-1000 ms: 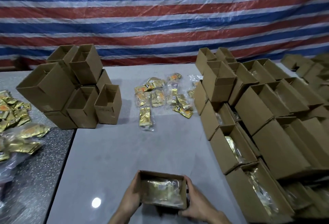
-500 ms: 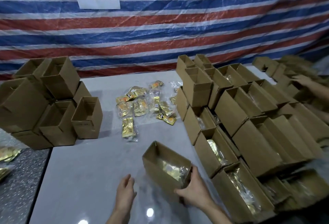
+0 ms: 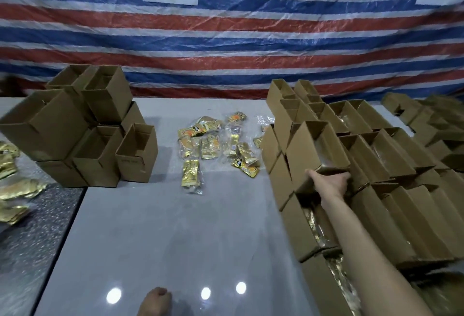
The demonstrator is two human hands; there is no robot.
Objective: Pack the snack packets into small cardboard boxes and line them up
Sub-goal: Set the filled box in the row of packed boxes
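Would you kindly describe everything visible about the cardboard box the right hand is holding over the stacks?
The held box is plain brown corrugated cardboard, small and rectangular, its top open with no flaps folded over. It is tilted, mouth facing up and toward the camera; something clear and shiny shows inside, too blurred to identify. The right hand grips its near end from below, holding it atop the packed boxes on the right side of the table.

**Bare Arms, Nothing Worn**

Two bare limbs are seen. The right hand point(image 3: 329, 183) is followed by a long forearm, uncovered along its whole visible length; no sleeve, glove, watch or ring is shown on it. Of the left hand point(image 3: 155, 300) only the knuckles and part of the wrist are seen, likewise uncovered. The fingertips are hidden.
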